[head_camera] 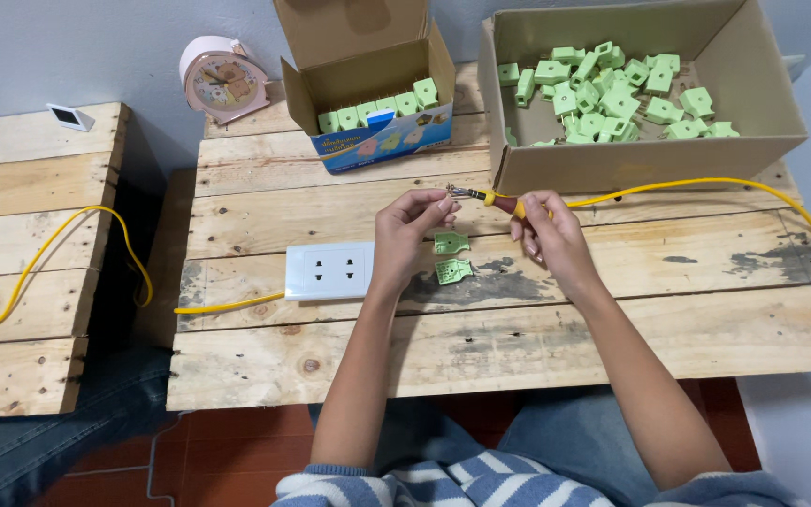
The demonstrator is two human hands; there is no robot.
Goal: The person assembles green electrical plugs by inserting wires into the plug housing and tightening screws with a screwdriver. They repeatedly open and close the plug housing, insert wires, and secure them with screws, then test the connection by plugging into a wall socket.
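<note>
My right hand [548, 233] grips the end of a yellow cable [696, 184] where its red and green inner wires show. My left hand [409, 228] pinches the bare wire tips [462, 192] at that end. Just below both hands, two green plastic plug halves [452, 256] lie on the wooden pallet table [481, 319], one above the other. A white double socket plate [328, 270] with its own yellow cable lies left of my left wrist.
A large cardboard box [650, 155] holding several green plug parts stands at the back right. A smaller open box [377, 113] with green parts stands at the back middle, a pink clock [225, 80] to its left. A second pallet [30, 263] lies left.
</note>
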